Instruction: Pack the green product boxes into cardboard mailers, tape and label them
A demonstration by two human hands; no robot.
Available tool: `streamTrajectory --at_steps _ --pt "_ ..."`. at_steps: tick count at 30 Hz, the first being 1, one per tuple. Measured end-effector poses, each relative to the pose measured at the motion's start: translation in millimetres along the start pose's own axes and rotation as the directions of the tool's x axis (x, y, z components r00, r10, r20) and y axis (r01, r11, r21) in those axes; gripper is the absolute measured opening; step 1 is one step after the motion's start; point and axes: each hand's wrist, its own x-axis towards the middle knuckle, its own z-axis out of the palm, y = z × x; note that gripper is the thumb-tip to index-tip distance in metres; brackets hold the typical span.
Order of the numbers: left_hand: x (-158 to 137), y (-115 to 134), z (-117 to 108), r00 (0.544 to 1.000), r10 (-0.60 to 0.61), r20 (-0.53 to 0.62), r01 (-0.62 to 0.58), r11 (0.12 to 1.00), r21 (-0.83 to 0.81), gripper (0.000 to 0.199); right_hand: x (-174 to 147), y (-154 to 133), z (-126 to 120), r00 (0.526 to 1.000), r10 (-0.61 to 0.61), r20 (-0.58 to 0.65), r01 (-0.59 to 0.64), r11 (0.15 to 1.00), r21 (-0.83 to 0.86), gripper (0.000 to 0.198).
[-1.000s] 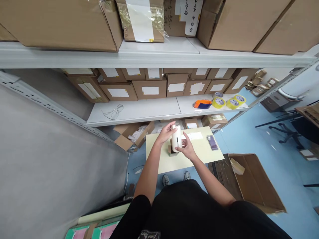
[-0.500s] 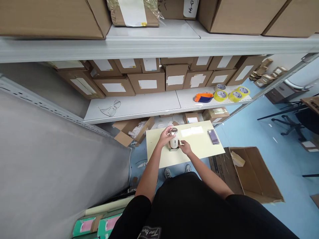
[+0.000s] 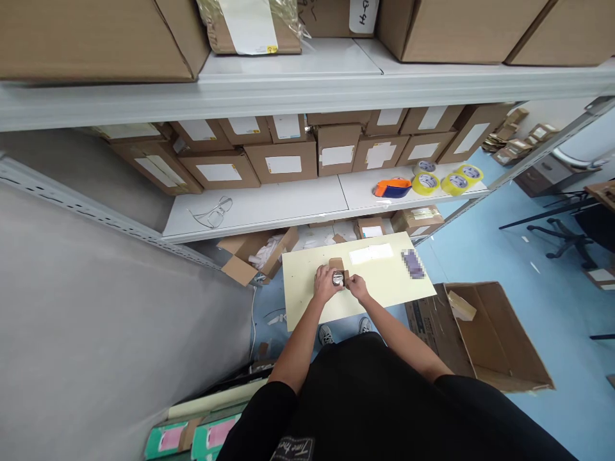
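White tumbler [image 3: 338, 280] seated in small brown box [image 3: 336, 263], both hands at the box.
Left hand's grip [image 3: 325, 284] is curved, fingers bent at the box's left side and by the tumbler's shiny lid; whether either is firmly clasped cannot be told. Right hand's grip [image 3: 357, 287] is nearly closed, with the box's right edge pinched at the fingertips. Only the tumbler's top is seen, within the box mouth; one flap is raised on the far side. Box is set on pale yellow table [image 3: 307, 302]; white paper [image 3: 371, 253] is laid beyond the right hand, pixelated purple item [image 3: 413, 264] near the table's right end. On the shelf [image 3: 288, 202] behind, glasses [image 3: 216, 218], orange-and-blue tape dispenser [image 3: 393, 188] and tape rolls [image 3: 425, 184] are placed; labelled cartons [image 3: 283, 163] are stacked at its back.
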Motion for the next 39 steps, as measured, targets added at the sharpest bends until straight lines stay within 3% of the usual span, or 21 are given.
streamTrajectory --at_steps 3,5,7,10,17,23,25,29,32,39 --pt "-5 -10 6 0.999 -0.037 -0.030 0.034 0.996 -0.087 0.095 0 4 1 1.000 -0.002 0.003 0.002 1.000 0.028 0.028" --pt "-7 -18 8 0.989 -0.115 -0.095 0.093 0.973 -0.211 0.078 0 6 2 1.000 -0.004 0.006 0.003 0.999 0.048 0.031" --pt "-7 -26 10 0.950 -0.283 -0.131 0.217 0.901 -0.377 0.053 1 7 2 1.000 -0.004 0.011 0.003 0.998 0.068 0.033" --pt "-6 -34 13 0.892 -0.450 -0.035 0.361 0.759 -0.541 0.039 0 8 2 1.000 -0.005 0.017 0.004 0.995 0.095 0.031" --pt "-3 -41 22 0.872 -0.461 0.165 0.449 0.619 -0.644 0.039 -13 11 6 0.990 -0.123 0.073 0.104 0.970 0.221 0.035" --pt "-11 -44 24 0.859 -0.467 0.208 0.458 0.522 -0.720 0.050 -23 14 4 0.956 -0.263 0.129 0.246 0.960 0.138 0.028" --pt "-11 -43 25 0.883 -0.418 0.215 0.431 0.535 -0.727 0.050 -23 14 0 0.952 -0.278 0.130 0.264 0.957 0.121 0.026" --pt "-3 -37 24 0.943 -0.291 0.162 0.322 0.672 -0.667 0.054 -22 12 -6 0.946 -0.287 0.148 0.271 0.955 0.120 0.026" --pt "6 -34 18 0.960 -0.255 0.119 0.272 0.730 -0.627 0.051 -22 8 -7 0.948 -0.275 0.161 0.252 0.956 0.150 0.026" --pt "-3 -35 4 0.977 -0.195 0.089 0.208 0.762 -0.613 0.032 -31 0 -12 0.962 -0.138 0.234 0.059 0.948 0.312 0.040"
